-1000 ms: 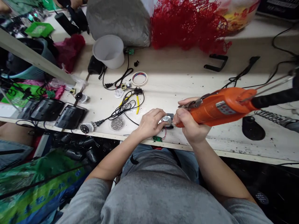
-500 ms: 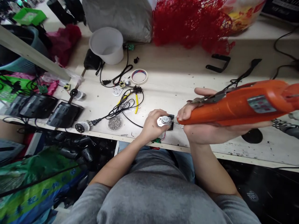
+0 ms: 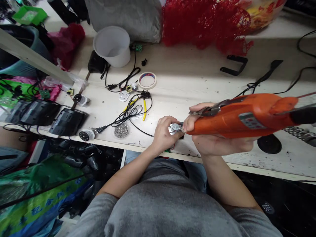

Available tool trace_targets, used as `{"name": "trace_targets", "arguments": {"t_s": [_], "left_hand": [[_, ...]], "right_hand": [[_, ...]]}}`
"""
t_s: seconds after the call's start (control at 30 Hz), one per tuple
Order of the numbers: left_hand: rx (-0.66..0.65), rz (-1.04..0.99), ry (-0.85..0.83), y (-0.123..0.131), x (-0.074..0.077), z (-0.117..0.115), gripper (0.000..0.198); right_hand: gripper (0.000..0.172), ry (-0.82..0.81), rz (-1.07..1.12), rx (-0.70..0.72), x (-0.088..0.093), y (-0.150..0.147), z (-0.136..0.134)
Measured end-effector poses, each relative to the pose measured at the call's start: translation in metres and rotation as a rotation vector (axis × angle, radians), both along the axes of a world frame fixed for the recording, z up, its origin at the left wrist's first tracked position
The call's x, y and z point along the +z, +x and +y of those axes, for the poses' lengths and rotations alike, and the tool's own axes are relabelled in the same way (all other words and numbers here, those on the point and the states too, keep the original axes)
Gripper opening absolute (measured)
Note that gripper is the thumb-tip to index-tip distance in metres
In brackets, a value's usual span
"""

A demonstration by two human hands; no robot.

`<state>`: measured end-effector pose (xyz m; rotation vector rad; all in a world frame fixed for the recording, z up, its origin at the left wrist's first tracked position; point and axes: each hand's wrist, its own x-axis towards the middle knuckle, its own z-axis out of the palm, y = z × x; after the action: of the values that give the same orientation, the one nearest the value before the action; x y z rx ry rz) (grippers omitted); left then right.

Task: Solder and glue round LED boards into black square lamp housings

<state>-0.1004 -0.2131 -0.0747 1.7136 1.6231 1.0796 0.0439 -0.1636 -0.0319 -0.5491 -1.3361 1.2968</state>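
My right hand [image 3: 209,141] is wrapped round an orange electric screwdriver [image 3: 222,120], held nearly level with its tip pointing left. Close to that tip, my left hand [image 3: 165,133] grips a small silver motor [image 3: 175,127] on a light metal plate. A dark part shows partly behind the motor; my fingers and the screwdriver hide most of it. Just below my left hand, a bit of green circuit board [image 3: 168,150] shows at the table edge. A black cable [image 3: 140,130] runs from near this hand to the left.
Left of my hands are a dish of small screws [image 3: 121,130], yellow-handled pliers [image 3: 144,110] and a tape roll [image 3: 147,81]. A white tub [image 3: 112,47] stands further back. Black housings [image 3: 67,122] line the left. A black bracket [image 3: 234,65] and a black disc [image 3: 269,144] lie right.
The screwdriver and my right hand have shifted left, bringing the tip up against the motor area. My left hand has moved slightly right, still holding the motor.
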Motion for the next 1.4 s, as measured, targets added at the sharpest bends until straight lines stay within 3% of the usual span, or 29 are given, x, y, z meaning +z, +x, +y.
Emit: {"name": "trace_targets", "arguments": {"t_s": [0.1,0.3,0.53,0.83,0.97,1.07,1.17,1.4], "left_hand": [[0.051,0.012,-0.006,0.005,-0.005,0.000,0.029],[0.034,-0.029,0.013,0.006,-0.005,-0.001,0.028],[0.055,-0.061,0.017,0.007,-0.004,0.000,0.028],[0.112,-0.066,0.015,0.007,-0.006,0.000,0.031],[0.138,-0.059,0.031,0.008,-0.010,0.000,0.029],[0.146,-0.074,0.027,0.009,-0.012,0.000,0.028],[0.146,-0.080,0.032,0.008,-0.013,0.000,0.029],[0.117,-0.073,0.066,0.009,-0.014,0.001,0.025]], "right_hand": [[0.078,0.012,0.024,0.006,-0.002,-0.004,-0.004],[0.074,0.050,-0.035,0.022,0.003,-0.005,-0.007],[0.075,0.012,-0.020,0.106,0.012,0.000,0.003],[0.062,0.018,0.001,0.000,0.047,-0.021,-0.010],[0.080,-0.021,0.042,0.141,0.036,-0.034,-0.006],[0.094,-0.038,0.111,0.171,0.023,-0.037,-0.001],[0.093,-0.043,0.153,0.143,0.019,-0.039,0.000],[0.084,-0.002,0.115,0.112,0.031,-0.045,-0.003]]}}
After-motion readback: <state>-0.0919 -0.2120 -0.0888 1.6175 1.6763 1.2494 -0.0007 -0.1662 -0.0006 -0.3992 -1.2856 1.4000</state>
